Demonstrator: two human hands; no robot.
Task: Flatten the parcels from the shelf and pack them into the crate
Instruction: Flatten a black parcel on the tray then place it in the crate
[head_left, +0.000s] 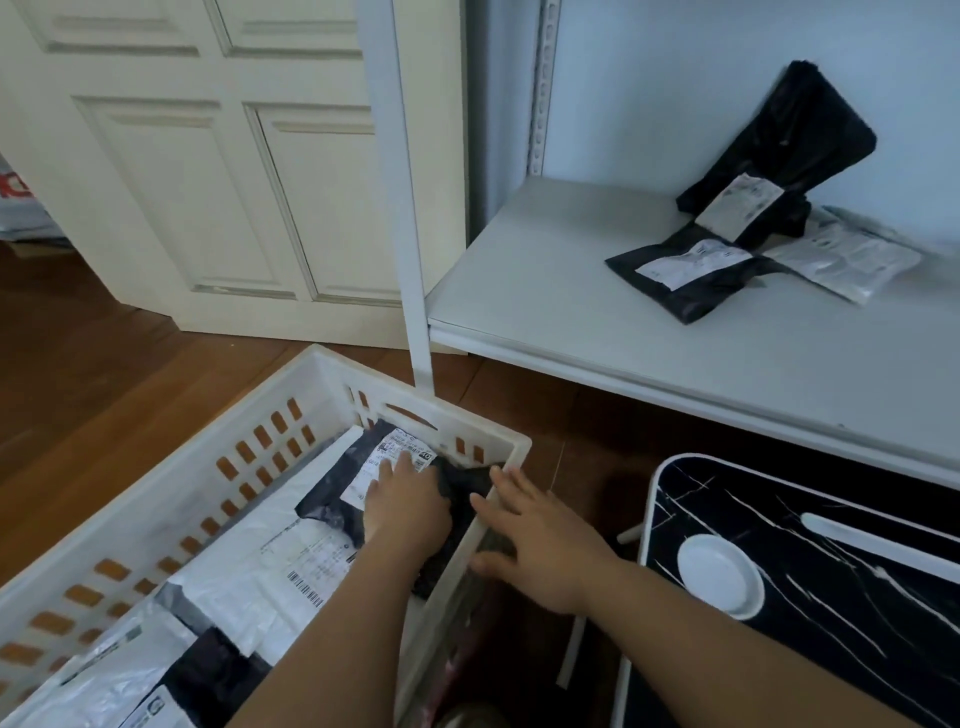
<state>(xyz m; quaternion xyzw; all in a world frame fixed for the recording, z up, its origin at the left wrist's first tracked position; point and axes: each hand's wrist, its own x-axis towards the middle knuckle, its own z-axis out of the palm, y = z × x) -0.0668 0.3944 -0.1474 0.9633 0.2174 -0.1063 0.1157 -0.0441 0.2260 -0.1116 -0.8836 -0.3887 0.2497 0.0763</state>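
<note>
Left hand (402, 506): fingers flat, pressing black parcel (332, 480) in crate (156, 499).
Right hand (540, 540): spread wide, on near-right crate rim.
Shelf (571, 291): three parcels far right.

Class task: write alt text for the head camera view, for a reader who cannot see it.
A person's left hand presses a black parcel flat inside a white crate of parcels, while the right hand rests open on the crate's rim. Three more parcels wait on a white shelf behind.

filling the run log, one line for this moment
step: packing | left hand: pressing black parcel in crate | right hand: on crate rim | shelf: three parcels left
</note>
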